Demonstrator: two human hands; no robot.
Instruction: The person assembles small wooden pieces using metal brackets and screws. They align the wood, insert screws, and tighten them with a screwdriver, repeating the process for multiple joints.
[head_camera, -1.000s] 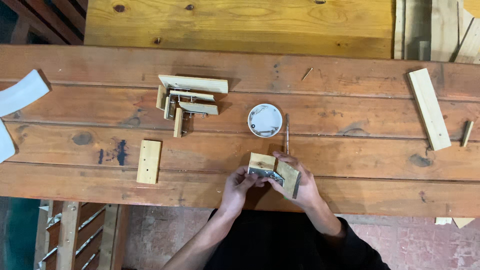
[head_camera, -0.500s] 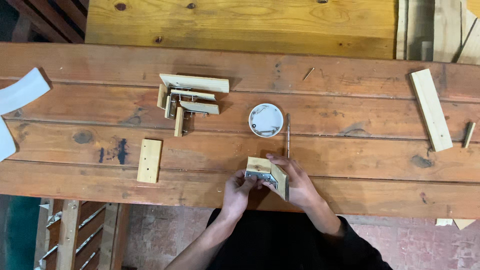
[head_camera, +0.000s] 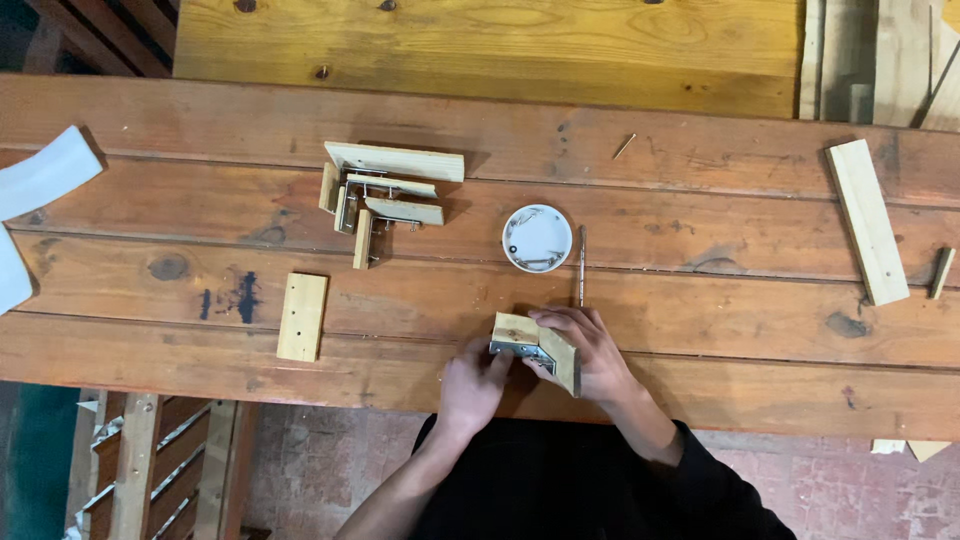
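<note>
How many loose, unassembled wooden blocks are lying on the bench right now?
3: a small block left of the hands, a long strip at far right, and a tiny piece beside it. Others may lie out of frame.

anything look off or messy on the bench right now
Nothing looks spilled or broken. Oddments lie loose: a single nail sits alone on the far plank, and dark blue stains mark the workbench beside a small wood block. Both hands, left hand and right hand, hold the corner-jointed wood piece.
</note>
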